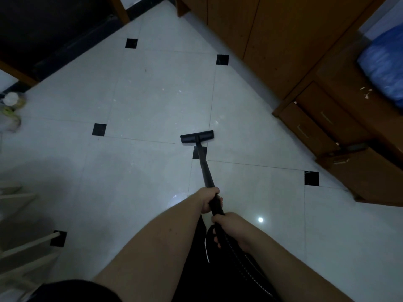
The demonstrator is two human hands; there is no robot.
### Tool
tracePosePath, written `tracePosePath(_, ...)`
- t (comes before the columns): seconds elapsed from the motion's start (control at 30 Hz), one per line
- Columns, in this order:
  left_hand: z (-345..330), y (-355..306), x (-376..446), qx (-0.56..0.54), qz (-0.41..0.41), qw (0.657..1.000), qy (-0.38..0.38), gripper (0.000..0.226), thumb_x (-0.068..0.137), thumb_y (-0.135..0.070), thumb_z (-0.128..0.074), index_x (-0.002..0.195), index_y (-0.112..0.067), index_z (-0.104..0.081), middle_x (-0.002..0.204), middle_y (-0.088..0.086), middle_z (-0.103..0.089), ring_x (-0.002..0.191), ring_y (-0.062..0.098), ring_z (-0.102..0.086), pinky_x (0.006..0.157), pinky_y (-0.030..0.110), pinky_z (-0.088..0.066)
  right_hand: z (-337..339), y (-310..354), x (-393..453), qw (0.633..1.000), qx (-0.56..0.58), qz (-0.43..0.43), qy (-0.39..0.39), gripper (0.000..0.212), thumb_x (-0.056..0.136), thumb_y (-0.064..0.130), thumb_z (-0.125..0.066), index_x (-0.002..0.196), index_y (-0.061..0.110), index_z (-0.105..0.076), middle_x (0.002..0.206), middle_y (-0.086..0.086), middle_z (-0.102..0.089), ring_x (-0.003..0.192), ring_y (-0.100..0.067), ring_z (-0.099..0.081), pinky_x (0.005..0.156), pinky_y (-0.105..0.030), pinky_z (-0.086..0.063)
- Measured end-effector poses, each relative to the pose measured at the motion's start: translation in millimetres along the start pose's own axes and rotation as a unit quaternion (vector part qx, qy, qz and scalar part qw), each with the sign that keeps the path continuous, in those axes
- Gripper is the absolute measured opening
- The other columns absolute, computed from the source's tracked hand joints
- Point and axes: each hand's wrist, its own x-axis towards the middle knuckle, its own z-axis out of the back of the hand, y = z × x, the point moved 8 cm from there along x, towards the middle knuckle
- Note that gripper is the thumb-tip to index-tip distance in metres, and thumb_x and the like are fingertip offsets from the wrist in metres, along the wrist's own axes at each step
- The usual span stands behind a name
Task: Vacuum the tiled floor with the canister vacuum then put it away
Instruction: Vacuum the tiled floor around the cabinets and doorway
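A black vacuum wand (202, 164) slants from my hands down to its flat floor head (197, 137), which lies on the white tiled floor (141, 105) near a small black inset tile. My left hand (208, 199) grips the wand's upper end. Just behind it my right hand (229, 225) holds the ribbed black hose (246, 264), which runs down past my legs. The canister itself is out of view.
Wooden cabinets and drawers (316, 118) line the right side, with a blue bundle (383, 68) on top. A dark doorway (43, 29) sits at the far left. Bottles and a bag (11, 105) stand by the left wall. Pale slats (21, 247) lie at lower left.
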Motion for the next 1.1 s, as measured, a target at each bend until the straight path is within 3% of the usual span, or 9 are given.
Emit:
tracePosePath(0.27,2.3,-26.5,19.9,-0.013,-0.008,1.000,0.010,0.018,0.094,-0.012,-0.054,0.103,0.000,-0.044,0.067,0.011,-0.048,0.043,0.021,-0.051,0.043,0.027,-0.049,5.4,26.0,17.4,1.000,-0.015,0.004,-0.018,0.016,0.095,0.018,-0.050,0.098,0.003,-0.055,0.076,-0.011,-0.056,0.054,-0.020,-0.057,0.048,-0.027,-0.049)
tracePosePath(0.43,11.6,-57.7,26.4,-0.024,-0.032,0.999,-0.017,0.016,0.096,-0.015,-0.054,0.089,-0.002,-0.048,0.069,0.012,-0.050,0.055,0.024,-0.055,0.048,0.032,-0.052,1.0,51.7,29.0,0.998,-0.059,0.019,-0.031,0.014,0.096,0.020,-0.049,0.094,0.006,-0.053,0.077,-0.011,-0.055,0.053,-0.019,-0.058,0.048,-0.028,-0.050)
tracePosePath(0.53,21.1,-75.8,29.3,-0.019,-0.029,0.999,-0.019,0.014,0.096,-0.014,-0.053,0.096,-0.001,-0.050,0.075,0.012,-0.048,0.060,0.025,-0.057,0.052,0.034,-0.056,-7.6,71.7,37.3,0.996,-0.074,0.022,-0.038,0.013,0.096,0.020,-0.048,0.092,0.009,-0.054,0.076,-0.010,-0.056,0.055,-0.019,-0.058,0.046,-0.026,-0.050)
tracePosePath(0.77,44.5,-116.6,44.3,0.056,-0.028,0.997,-0.037,0.033,0.094,-0.017,-0.057,0.120,0.000,-0.046,0.080,0.014,-0.052,0.060,0.025,-0.059,0.052,0.034,-0.054,-19.9,108.4,59.4,0.995,-0.081,0.025,-0.054,0.016,0.094,0.020,-0.050,0.085,0.008,-0.055,0.068,-0.011,-0.057,0.041,-0.016,-0.057,0.046,-0.026,-0.050)
tracePosePath(0.9,47.1,-120.6,40.5,0.126,-0.041,0.989,-0.063,0.049,0.086,-0.022,-0.061,0.125,-0.012,-0.033,0.104,0.020,-0.055,0.076,0.033,-0.065,0.064,0.047,-0.059,-15.5,103.0,59.2,0.994,-0.079,0.013,-0.069,0.019,0.094,0.023,-0.052,0.088,0.005,-0.055,0.071,-0.012,-0.058,0.047,-0.018,-0.059,0.047,-0.028,-0.053)
tracePosePath(0.97,44.3,-114.4,38.1,0.189,-0.053,0.979,-0.061,0.053,0.084,-0.026,-0.062,0.127,-0.012,-0.034,0.115,0.018,-0.055,0.091,0.031,-0.062,0.055,0.038,-0.056,-7.7,95.1,54.0,0.991,-0.109,0.014,-0.081,0.021,0.093,0.023,-0.052,0.092,0.002,-0.056,0.072,-0.012,-0.060,0.050,-0.020,-0.061,0.049,-0.029,-0.053)
tracePosePath(1.03,37.9,-101.9,36.8,0.210,-0.062,0.974,-0.054,0.050,0.086,-0.024,-0.062,0.126,-0.005,-0.040,0.116,0.017,-0.058,0.092,0.028,-0.062,0.048,0.030,-0.053,3.4,85.4,46.4,0.984,-0.152,0.018,-0.095,0.023,0.090,0.023,-0.053,0.094,0.001,-0.058,0.072,-0.012,-0.063,0.054,-0.022,-0.062,0.054,-0.032,-0.054)
tracePosePath(1.1,27.8,-86.0,33.6,0.212,-0.052,0.975,-0.036,0.055,0.083,-0.028,-0.064,0.128,-0.006,-0.042,0.113,0.016,-0.060,0.094,0.028,-0.064,0.057,0.035,-0.059,15.4,72.0,38.4,0.978,-0.176,0.015,-0.112,0.027,0.089,0.026,-0.055,0.097,0.001,-0.060,0.075,-0.010,-0.065,0.058,-0.022,-0.063,0.058,-0.033,-0.053)
